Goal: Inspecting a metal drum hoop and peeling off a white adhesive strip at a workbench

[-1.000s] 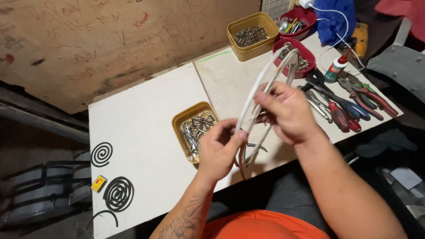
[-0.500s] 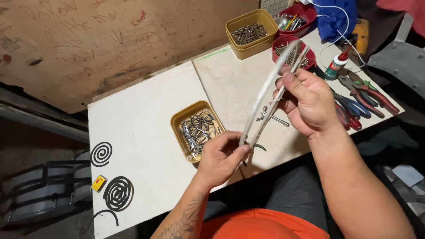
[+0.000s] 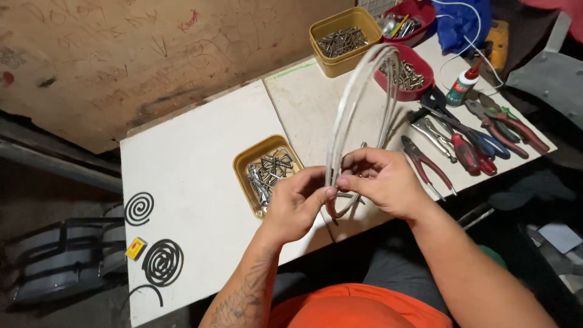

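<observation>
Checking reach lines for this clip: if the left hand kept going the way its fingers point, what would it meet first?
The left hand points right, at the white loop it already pinches; just beyond are the right hand's fingers. Depth between them is unclear.

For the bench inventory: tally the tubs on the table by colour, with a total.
Yellow tubs: 2, the near yellow tub beside the left hand and the far yellow tub.
Red tubs: 2, the near red tub and the far red tub.
Total: 4

Left hand (image 3: 294, 203), right hand (image 3: 379, 179): pinching grips, fingertips together.
</observation>
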